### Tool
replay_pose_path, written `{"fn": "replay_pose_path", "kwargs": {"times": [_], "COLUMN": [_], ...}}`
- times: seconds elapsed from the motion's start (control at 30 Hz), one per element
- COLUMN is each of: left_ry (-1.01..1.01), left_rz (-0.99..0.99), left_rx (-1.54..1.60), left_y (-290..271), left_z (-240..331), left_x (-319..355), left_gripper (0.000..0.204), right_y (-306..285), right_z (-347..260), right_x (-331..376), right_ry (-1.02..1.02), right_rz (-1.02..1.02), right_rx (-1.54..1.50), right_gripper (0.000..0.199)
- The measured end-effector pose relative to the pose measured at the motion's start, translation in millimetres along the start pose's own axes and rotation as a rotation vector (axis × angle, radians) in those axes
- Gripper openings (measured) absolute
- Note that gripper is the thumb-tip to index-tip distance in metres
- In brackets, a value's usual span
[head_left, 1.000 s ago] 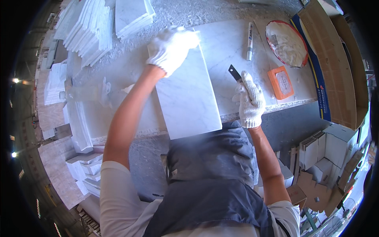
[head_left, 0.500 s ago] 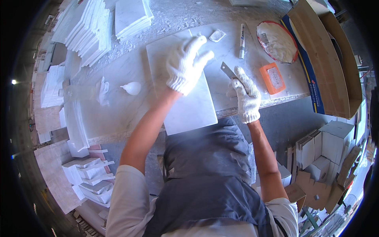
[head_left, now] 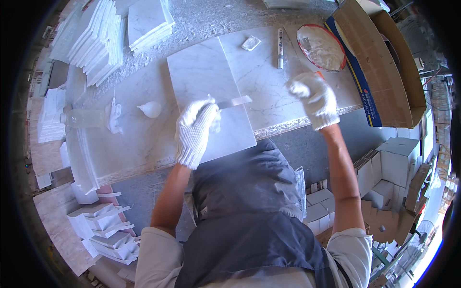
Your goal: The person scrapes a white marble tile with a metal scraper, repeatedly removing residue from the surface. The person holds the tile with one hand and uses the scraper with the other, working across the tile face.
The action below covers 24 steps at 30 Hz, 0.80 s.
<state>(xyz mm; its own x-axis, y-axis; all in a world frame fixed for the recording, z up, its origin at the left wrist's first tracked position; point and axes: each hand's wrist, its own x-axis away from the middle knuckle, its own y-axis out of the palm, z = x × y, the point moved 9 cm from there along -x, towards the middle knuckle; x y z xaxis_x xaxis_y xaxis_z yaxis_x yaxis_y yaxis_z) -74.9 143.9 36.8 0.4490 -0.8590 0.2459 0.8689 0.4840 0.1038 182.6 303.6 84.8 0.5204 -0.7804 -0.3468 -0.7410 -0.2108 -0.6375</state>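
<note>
My left hand (head_left: 196, 132), in a white knitted glove, is closed on a flat metal blade (head_left: 235, 102). The blade points right, above the white marble-look tile (head_left: 206, 67), whose near end juts past the table edge. My right hand (head_left: 317, 102), also gloved, has its fingers curled over an orange block (head_left: 320, 74). Only a sliver of that block shows beyond the knuckles; the hand hides the remainder. Past the tile lie a small whitish chunk (head_left: 250, 43) and a marker pen (head_left: 280, 48).
A red-rimmed bowl of white paste (head_left: 321, 47) stands near an open cardboard box (head_left: 384, 62) on the right. Tile stacks (head_left: 149, 24) stand at the far left. A clear bottle (head_left: 84, 118) and a white bulb-shaped piece (head_left: 151, 109) lie left of the tile.
The blade has passed from my right hand to my left, which drew back from the tile's far part. My right hand moved right onto the orange block. The view shifted slightly.
</note>
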Motion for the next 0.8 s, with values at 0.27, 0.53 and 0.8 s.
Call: {"fn": "replay_pose_path", "kwargs": {"times": [0.27, 0.53, 0.8], "left_ry": [-0.067, -0.056, 0.003], "left_rz": [0.147, 0.139, 0.173], "left_rx": [-0.084, -0.11, -0.179], "left_y": [-19, -16, -11], "left_z": [-20, -17, -8], "left_x": [30, 28, 20], "left_gripper": [0.028, 0.033, 0.032], "right_y": [-21, -22, -46], "right_z": [41, 21, -12], "right_x": [-95, -119, -23], "right_ry": [-0.017, 0.13, 0.26], "right_rz": [-0.005, -0.298, 0.241], "right_rx": [0.757, 1.018, -0.444], "right_gripper": [0.048, 0.025, 0.025]}}
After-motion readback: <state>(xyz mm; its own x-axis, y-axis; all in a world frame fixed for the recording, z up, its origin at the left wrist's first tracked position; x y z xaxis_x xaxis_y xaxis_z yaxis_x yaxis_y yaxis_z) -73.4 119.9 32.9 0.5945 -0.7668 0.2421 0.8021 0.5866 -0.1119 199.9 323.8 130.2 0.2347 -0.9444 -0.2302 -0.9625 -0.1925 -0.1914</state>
